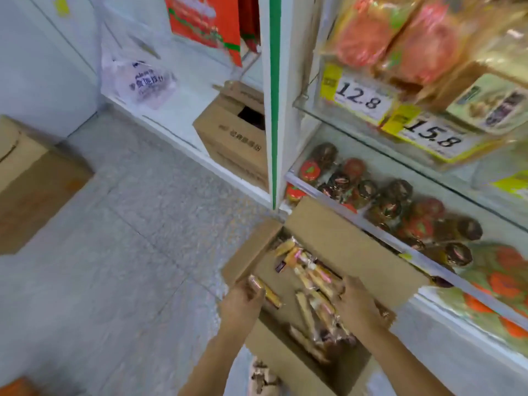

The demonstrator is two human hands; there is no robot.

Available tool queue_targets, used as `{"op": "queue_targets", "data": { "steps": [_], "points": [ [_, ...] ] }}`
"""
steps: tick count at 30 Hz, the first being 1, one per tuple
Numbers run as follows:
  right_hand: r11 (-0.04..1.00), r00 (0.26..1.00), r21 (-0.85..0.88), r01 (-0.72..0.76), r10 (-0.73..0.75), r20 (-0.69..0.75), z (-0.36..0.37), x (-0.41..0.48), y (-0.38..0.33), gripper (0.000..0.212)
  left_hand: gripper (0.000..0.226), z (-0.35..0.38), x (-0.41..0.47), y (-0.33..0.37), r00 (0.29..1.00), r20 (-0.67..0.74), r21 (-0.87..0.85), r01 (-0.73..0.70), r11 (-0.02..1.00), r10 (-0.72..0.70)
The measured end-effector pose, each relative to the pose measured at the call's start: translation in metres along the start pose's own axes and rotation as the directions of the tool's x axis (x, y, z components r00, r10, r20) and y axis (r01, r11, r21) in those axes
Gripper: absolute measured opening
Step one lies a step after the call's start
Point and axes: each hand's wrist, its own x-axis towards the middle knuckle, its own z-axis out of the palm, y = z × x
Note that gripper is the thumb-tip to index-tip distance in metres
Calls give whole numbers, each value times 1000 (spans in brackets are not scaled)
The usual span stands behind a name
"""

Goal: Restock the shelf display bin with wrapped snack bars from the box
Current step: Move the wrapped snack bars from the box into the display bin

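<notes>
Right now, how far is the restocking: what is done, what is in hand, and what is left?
Done: the box stands open beside the shelf. In hand: the left hand grips one bar, and the right hand rests on the pile in the box; its grip is unclear. Left: nearly all, it seems, since the pile is large and no bar is over the shelf.

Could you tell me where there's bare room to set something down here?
Bare: the grey floor left of the open box, between the left carton and the far carton. Crowded: the box, holding snack bars, left hand and right hand; the sweets shelf.
</notes>
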Motion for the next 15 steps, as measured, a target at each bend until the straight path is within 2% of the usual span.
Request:
{"op": "queue_targets", "data": {
  "steps": [2,4,8,12,15],
  "points": [
    [1000,999,-14,-28,28,23,29,25,11,22,34,28,34,-34,998,35,18,59,998,-60],
    [999,998,-36,-23,25,55,55,50,20,37,41,54,64,-62,995,7,69,100,993,-100],
    [997,997,-79,3,3,79,94,105,28,46,11,94,109,-91,986,68,47,150,988,-153],
    [945,975,-253,207,-178,133,136,162,31,58,13,144,153,-134,968,158,87,182,979,-194],
    [864,920,-320,388,-342,191,172,206,33,62,41,171,184,-164,970,215,283,50,958,-114]
  ]
}}
